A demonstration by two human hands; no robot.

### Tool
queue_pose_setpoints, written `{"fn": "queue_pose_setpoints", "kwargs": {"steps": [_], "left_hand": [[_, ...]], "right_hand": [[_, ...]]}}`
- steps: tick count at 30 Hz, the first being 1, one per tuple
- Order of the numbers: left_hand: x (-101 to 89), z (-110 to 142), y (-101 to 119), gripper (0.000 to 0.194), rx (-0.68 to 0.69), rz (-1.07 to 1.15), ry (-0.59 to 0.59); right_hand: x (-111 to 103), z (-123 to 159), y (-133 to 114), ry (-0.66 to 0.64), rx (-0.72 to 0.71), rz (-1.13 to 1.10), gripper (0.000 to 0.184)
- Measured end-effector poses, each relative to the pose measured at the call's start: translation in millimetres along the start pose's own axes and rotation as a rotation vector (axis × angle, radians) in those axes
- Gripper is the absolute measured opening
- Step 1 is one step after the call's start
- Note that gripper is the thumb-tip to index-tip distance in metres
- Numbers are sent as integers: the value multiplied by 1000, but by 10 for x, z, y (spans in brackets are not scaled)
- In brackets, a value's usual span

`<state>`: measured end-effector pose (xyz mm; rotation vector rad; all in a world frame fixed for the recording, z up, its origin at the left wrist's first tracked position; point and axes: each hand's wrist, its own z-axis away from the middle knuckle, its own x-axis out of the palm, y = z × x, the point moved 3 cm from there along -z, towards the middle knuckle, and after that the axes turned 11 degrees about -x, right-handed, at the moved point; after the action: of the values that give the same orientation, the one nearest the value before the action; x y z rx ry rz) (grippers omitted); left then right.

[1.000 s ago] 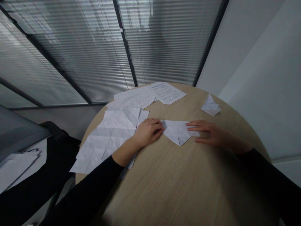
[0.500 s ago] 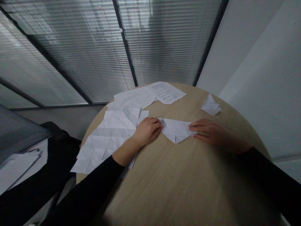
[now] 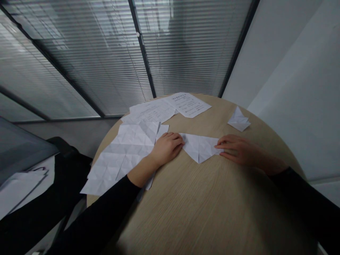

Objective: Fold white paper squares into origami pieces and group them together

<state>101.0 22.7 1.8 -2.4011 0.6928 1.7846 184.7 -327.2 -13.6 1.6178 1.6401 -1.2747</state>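
A folded white sheet of paper [image 3: 199, 147] lies on the wooden table, a broad shape with a straight far edge, a center crease and a point toward me. My left hand [image 3: 168, 147] is closed over its left end, fingers curled and pressed down, hiding that corner. At the opposite end, my right hand [image 3: 236, 150] grips the right corner between thumb and fingers. Left of my left hand, partly under my forearm, spread large creased white sheets [image 3: 120, 156]. A small folded paper piece [image 3: 239, 119] with a raised peak stands beyond my right hand.
Printed sheets [image 3: 190, 105] lie at the table's far edge. The round wooden table [image 3: 207, 205] stands near a glass partition with blinds [image 3: 186, 53] and a pale wall [image 3: 297, 88]. At the left, papers [image 3: 23, 187] rest on a black chair [image 3: 66, 173].
My right hand has shifted very slightly to the right along the folded paper's end, showing a little more of it. My left hand keeps its place on the other end.
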Motion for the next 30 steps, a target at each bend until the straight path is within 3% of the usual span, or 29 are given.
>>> {"fn": "queue_pose_setpoints", "kwargs": {"steps": [23,30], "left_hand": [[10,-16,-21,20,-59,-81,11],[19,-20,-38,21,-72,-86,6]], "right_hand": [[-2,30,-32,29,-19,114,25],[-14,45,69,45,15,57,26]]}}
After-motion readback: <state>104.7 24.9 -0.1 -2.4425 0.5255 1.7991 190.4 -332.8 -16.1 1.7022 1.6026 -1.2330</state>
